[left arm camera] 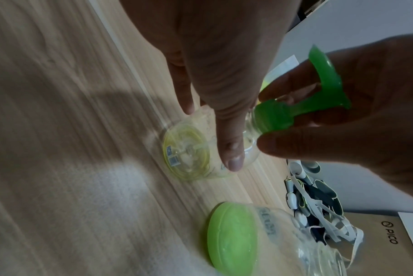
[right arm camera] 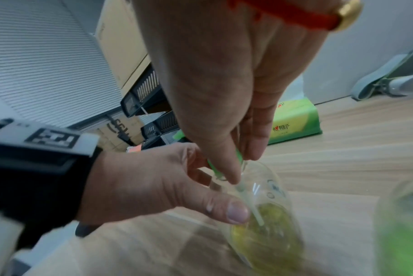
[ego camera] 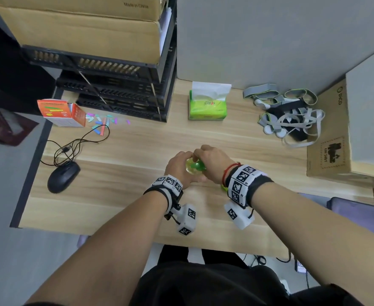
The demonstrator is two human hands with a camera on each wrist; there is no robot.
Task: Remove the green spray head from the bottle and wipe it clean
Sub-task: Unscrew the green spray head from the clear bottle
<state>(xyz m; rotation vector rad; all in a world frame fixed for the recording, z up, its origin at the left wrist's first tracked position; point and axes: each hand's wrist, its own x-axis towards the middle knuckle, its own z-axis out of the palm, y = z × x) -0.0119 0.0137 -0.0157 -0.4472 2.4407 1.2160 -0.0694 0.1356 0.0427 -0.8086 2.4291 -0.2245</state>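
A small clear bottle [ego camera: 189, 168] with yellowish liquid stands on the wooden desk [ego camera: 137, 151]. My left hand [ego camera: 180, 165] grips its body, thumb [left arm camera: 231, 142] across the shoulder of the bottle [left arm camera: 189, 155]. The green spray head [left arm camera: 295, 110] sits with its collar at the neck, and my right hand [ego camera: 204, 156] pinches it from above, fingers [left arm camera: 319, 142] curled round the collar. In the right wrist view the white dip tube [right arm camera: 248, 201] runs down inside the bottle [right arm camera: 271, 224], and only slivers of the spray head [right arm camera: 238, 155] show past my fingers.
A clear cap with a green top [left arm camera: 231, 237] lies on the desk just right of the bottle. A green tissue pack [ego camera: 207, 107] stands further back. Grey straps [ego camera: 287, 113] and a cardboard box [ego camera: 329, 140] lie to the right; a mouse [ego camera: 63, 176] and black crates [ego camera: 119, 91] to the left.
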